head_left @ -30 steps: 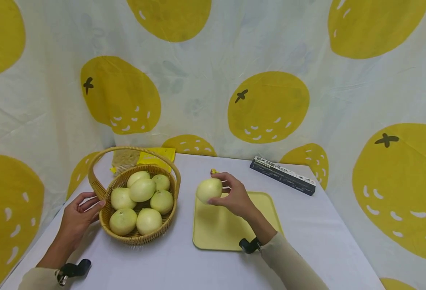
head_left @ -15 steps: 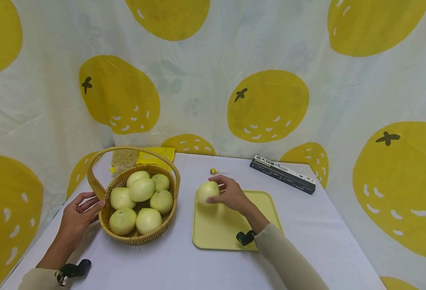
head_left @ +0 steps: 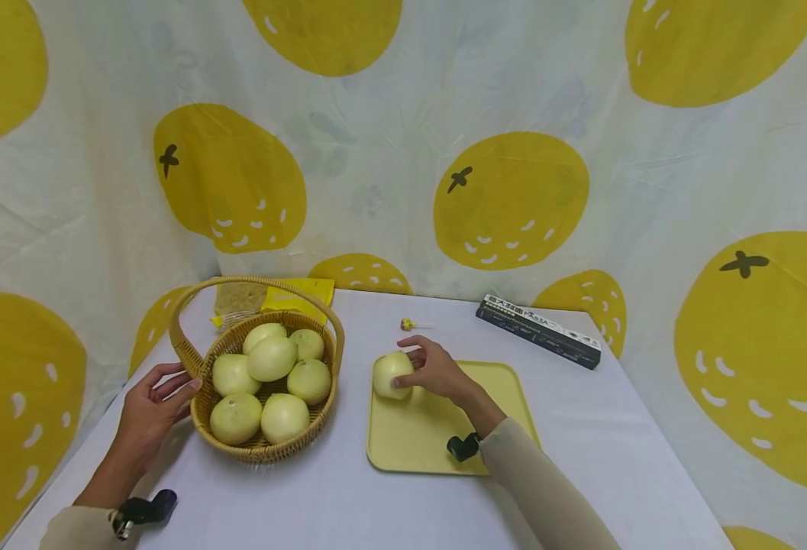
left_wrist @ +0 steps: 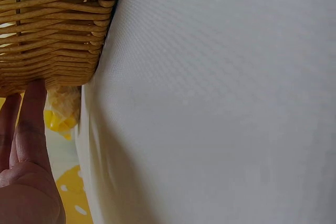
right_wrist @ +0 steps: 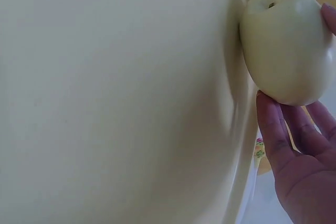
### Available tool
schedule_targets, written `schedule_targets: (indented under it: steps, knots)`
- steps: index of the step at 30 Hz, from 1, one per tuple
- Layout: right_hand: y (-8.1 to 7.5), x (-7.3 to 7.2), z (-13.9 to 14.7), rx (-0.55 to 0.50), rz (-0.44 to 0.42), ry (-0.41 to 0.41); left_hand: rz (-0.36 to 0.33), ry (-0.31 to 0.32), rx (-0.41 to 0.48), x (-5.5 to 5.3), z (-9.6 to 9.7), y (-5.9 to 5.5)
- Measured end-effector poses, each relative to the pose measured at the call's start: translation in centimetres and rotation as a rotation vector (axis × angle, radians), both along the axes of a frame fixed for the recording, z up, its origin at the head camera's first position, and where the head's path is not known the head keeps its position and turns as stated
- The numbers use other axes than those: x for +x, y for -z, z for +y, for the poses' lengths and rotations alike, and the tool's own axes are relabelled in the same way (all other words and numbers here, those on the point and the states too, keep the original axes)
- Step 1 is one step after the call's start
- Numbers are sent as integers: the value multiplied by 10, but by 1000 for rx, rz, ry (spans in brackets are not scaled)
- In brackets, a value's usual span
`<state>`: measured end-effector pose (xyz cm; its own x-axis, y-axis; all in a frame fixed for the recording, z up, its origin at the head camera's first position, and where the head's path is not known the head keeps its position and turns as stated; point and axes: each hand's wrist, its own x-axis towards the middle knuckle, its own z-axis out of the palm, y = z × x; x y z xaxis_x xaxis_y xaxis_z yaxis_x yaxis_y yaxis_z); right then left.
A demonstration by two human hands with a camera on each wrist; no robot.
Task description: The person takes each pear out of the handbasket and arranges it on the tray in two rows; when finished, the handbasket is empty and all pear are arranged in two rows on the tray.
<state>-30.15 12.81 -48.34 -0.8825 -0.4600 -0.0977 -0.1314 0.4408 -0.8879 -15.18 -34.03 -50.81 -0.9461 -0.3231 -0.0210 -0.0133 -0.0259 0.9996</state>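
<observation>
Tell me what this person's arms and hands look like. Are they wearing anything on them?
Both the left hand and right hand are bare; no gloves or rings show. The left sleeve and right sleeve are plain beige. At each wrist sits a small black device, left and right, with a silvery bit showing beside the left one. No cables are visible.

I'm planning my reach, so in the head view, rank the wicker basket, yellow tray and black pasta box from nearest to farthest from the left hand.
1. Wicker basket: touching the left hand, on its right.
2. Yellow tray: farther right, past the basket.
3. Black pasta box: farthest, at the right, behind the tray.
</observation>
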Motion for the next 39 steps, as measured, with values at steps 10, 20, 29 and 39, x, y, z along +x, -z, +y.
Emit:
schedule_targets:
  steps: [10,20,29,39]
  knots:
    - [-1,4,1,0,27,50,21,1,1,0,0,-2]
    - [2,6,2,-23,36,-5,11,-7,-1,0,1,-1]
    - [3,7,-1,-11,64,-32,4,-12,9,0,2,0]
    - [4,10,4,-16,47,-2,13,-9,14,2,2,-2]
